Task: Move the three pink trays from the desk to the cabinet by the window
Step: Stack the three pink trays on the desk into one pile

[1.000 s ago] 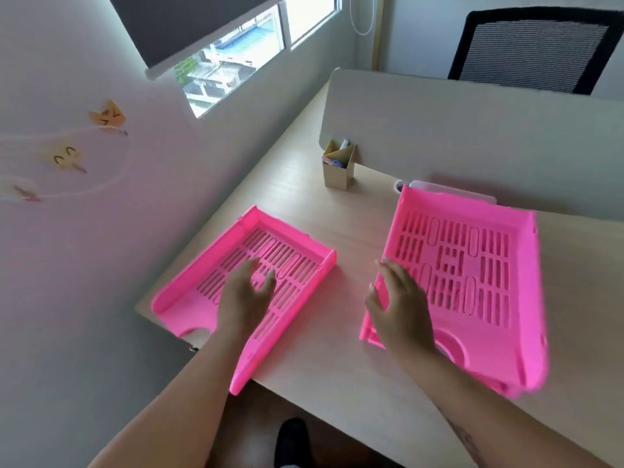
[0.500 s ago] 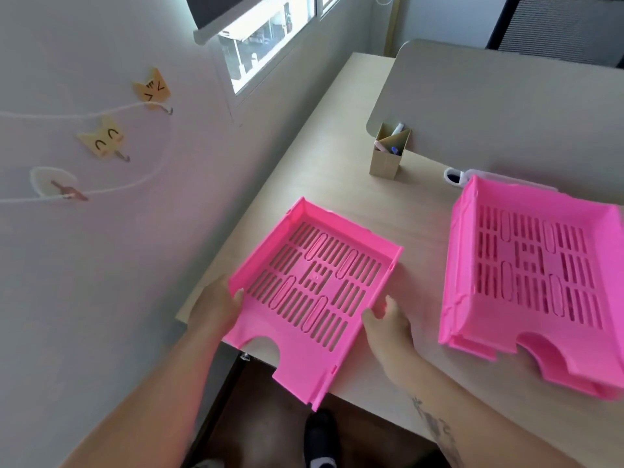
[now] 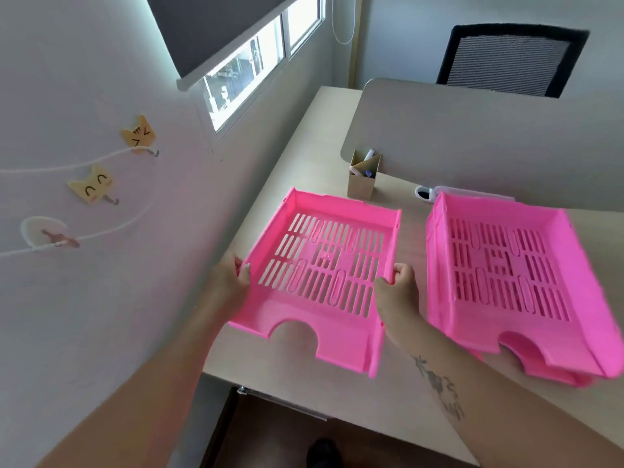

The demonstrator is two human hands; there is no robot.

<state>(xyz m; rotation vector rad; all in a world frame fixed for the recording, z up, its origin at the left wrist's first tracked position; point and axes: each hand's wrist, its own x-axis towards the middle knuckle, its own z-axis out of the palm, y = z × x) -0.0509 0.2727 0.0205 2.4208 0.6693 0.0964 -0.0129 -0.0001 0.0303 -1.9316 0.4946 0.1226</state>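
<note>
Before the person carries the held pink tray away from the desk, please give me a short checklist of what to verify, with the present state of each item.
1. Both hands grip the held tray: ok. The left hand holds its left wall, the right hand its right wall.
2. Held tray is empty: ok, nothing shows on its slotted floor.
3. Held tray is apart from the tray stack: ok, a strip of desk shows between them.
4. Pen holder is out of the way: ok, it stands behind the tray's far edge.
5. Tray is lifted off the desk: cannot tell.
6. Path to the cabinet is free: cannot tell, the cabinet is not in view.
</note>
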